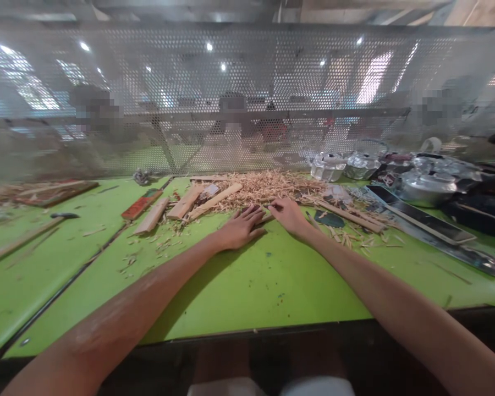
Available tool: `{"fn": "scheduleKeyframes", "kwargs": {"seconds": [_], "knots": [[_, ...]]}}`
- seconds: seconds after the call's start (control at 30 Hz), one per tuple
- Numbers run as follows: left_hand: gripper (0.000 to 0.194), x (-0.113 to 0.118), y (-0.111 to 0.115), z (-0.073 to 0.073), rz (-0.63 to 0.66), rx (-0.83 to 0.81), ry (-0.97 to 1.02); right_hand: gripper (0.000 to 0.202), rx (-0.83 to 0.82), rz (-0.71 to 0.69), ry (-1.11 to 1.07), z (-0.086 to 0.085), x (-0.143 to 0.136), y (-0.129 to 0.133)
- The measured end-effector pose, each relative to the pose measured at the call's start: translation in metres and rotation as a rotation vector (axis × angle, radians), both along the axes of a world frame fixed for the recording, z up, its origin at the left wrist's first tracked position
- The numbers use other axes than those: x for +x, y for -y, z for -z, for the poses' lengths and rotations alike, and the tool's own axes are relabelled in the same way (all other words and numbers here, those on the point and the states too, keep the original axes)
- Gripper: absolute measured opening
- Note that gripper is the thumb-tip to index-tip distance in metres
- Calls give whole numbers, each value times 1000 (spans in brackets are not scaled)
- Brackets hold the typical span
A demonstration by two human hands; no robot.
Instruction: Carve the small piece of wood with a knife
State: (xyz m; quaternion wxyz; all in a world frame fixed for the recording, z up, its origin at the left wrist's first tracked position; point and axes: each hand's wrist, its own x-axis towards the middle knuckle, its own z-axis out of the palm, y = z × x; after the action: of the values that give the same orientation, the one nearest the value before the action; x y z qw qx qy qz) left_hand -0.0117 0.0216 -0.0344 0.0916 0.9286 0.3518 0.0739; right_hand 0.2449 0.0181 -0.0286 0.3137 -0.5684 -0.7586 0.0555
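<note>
My left hand (240, 226) lies palm down on the green table, fingers stretched out at the near edge of the shavings. Just right of it, my right hand (289, 216) has its fingers bent in a pinch; what is between them is too small and hidden to make out. A pale thin wood strip (267, 219) shows between the two hands. A heap of wood shavings (276, 182) lies right behind them. Left of my left hand are several flat wood pieces (186, 201) and a red-orange block (141, 204). A dark flat piece (329, 219) and a wood stick (350, 215) lie right of my right hand.
A perforated metal screen (239, 77) stands along the table's back, with people behind it. Shiny metal kettles (427, 184) and a phone-like dark slab (421, 213) are at right. A hammer (33, 236) lies at left, beyond a seam in the green tabletop (239, 294).
</note>
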Motion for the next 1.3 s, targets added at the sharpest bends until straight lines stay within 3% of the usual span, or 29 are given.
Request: {"fn": "scheduleKeyframes", "kwargs": {"seconds": [0.17,0.33,0.6,0.8,1.1,1.3], "knots": [[91,-1,0,-2,13,-60,-22,25,-80,27,-73,-5,-3,3],[85,1,-3,0,17,-32,-9,27,-108,16,-129,-9,-7,7],[47,5,-13,18,32,140,182,41,-127,7,-102,-13,-10,7],[23,2,-14,18,-25,261,254,27,-108,-50,-134,-8,-23,18],[14,5,-16,21,-104,259,236,14,-137,-41,-195,-16,-24,26],[21,6,-15,18,-97,190,242,30,-213,20,-245,-18,-26,31]]}}
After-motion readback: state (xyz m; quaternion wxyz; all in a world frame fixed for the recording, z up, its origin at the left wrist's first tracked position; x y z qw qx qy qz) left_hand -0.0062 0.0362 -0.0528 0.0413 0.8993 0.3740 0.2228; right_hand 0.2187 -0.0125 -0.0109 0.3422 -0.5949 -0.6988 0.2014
